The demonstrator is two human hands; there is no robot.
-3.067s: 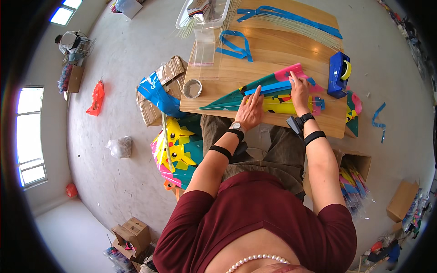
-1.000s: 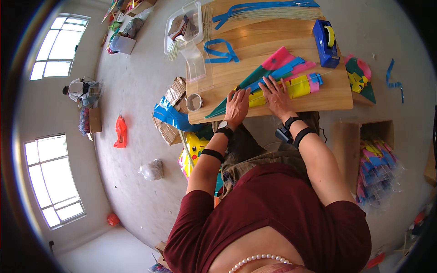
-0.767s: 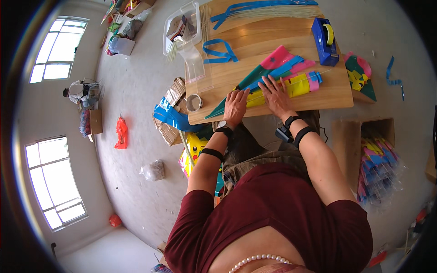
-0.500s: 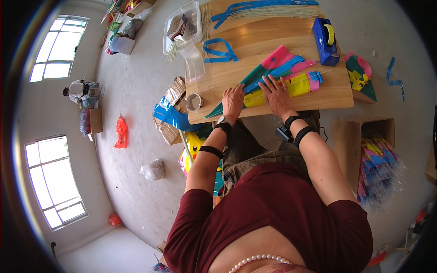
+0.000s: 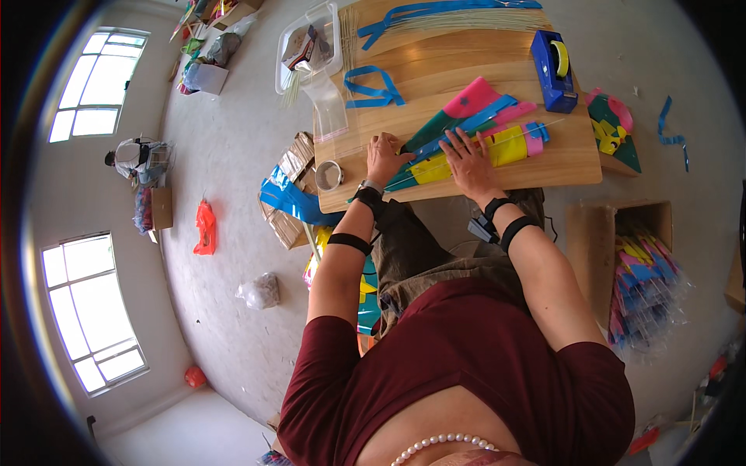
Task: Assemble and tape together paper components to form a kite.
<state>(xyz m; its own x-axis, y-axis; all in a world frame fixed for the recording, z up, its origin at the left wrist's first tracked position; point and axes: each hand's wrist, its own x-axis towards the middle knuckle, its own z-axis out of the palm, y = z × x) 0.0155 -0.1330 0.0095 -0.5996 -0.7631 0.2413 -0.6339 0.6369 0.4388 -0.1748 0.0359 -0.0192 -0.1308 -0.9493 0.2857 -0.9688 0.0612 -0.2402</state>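
A folded kite (image 5: 509, 147) of thin sheeting in pink, green, blue and yellow lies slantwise on the wooden table, with a slim pale rod along its near side. My right hand (image 5: 470, 165) rests flat on its middle, fingers spread. Over the narrow left end is my left hand (image 5: 383, 161), its fingers bent and the thumb held apart, touching the sheeting. That hand partly hides the kite's pointed tip. A roll of tape (image 5: 329, 175) sits just left of my left hand.
On the wooden table (image 5: 451, 58) are a blue tape dispenser (image 5: 554, 74), blue strips (image 5: 373, 89), thin sticks and a clear plastic tub (image 5: 311, 46). Right of my legs stands a cardboard box (image 5: 594, 256) with bagged, folded colourful pieces. Another person sits far left.
My left hand has slid left toward the kite's narrow tip, and its thumb now stands out from the fingers. My right hand stays in place on the kite.
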